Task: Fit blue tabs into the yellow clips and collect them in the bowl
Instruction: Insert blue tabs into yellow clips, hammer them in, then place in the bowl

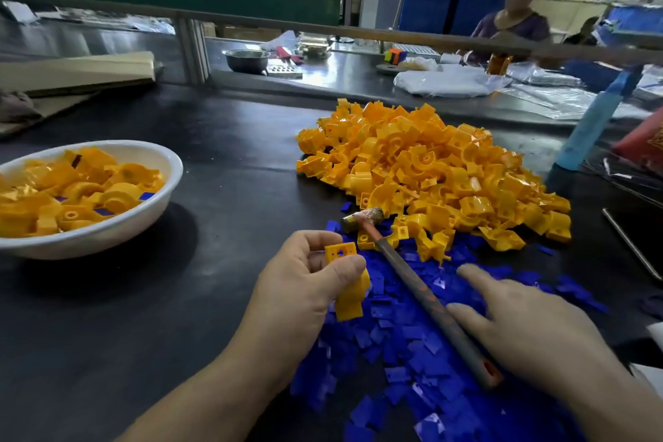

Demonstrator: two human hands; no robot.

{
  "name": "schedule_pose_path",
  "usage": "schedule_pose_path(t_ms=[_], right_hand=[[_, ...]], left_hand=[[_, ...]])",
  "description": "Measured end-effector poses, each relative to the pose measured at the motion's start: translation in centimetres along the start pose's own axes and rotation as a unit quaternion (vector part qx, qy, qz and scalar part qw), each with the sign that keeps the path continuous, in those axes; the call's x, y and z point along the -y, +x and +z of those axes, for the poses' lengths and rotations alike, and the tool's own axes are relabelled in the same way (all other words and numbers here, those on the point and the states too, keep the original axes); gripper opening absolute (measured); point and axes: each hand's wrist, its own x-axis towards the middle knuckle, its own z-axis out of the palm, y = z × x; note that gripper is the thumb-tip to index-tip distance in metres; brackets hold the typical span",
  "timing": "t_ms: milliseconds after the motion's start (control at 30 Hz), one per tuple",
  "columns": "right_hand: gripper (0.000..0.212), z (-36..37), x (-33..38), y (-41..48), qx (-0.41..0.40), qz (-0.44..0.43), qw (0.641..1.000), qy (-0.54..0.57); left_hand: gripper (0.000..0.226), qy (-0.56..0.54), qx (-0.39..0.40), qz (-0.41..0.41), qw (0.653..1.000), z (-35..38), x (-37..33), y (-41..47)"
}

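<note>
My left hand [305, 287] holds a yellow clip [347, 283] between thumb and fingers, just above the near edge of a spread of blue tabs [409, 341]. My right hand [520, 319] hovers over the blue tabs with its fingers stretched out and nothing in it. A large heap of yellow clips [430, 169] lies behind the tabs. A white bowl [107, 230] at the left holds several yellow clips, some with blue tabs in them.
A small hammer [412, 283] lies across the blue tabs between my hands, its head toward the yellow heap. A blue post [592, 126] stands at the right. Cardboard [71, 72] lies at the back left. Another person sits at the far bench.
</note>
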Motion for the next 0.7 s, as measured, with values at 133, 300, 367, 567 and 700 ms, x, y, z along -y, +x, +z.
schedule_pose_path(t_ms=[133,300,367,567,700], right_hand=[[0.032,0.73,0.78,0.36,-0.024,-0.030,0.999,0.018],[0.017,1.15,0.53,0.57,-0.073,-0.029,0.995,0.065],[0.013,1.10,0.57,0.53,-0.096,-0.038,0.991,0.085],[0.020,0.56,1.20,0.04,-0.113,-0.051,0.979,0.162],[0.030,0.19,1.10,-0.20,-0.132,-0.043,0.964,0.227]], left_hand=[[0.061,-0.079,-0.003,-0.033,0.996,0.01,0.53,0.39],[0.064,-0.104,0.009,-0.085,0.991,0.32,0.94,0.63],[0.063,-0.104,0.007,-0.095,0.990,0.41,1.02,0.72],[0.077,-0.133,0.044,-0.108,0.984,0.13,1.04,0.83],[0.080,-0.132,0.069,-0.095,0.984,0.14,1.05,0.76]])
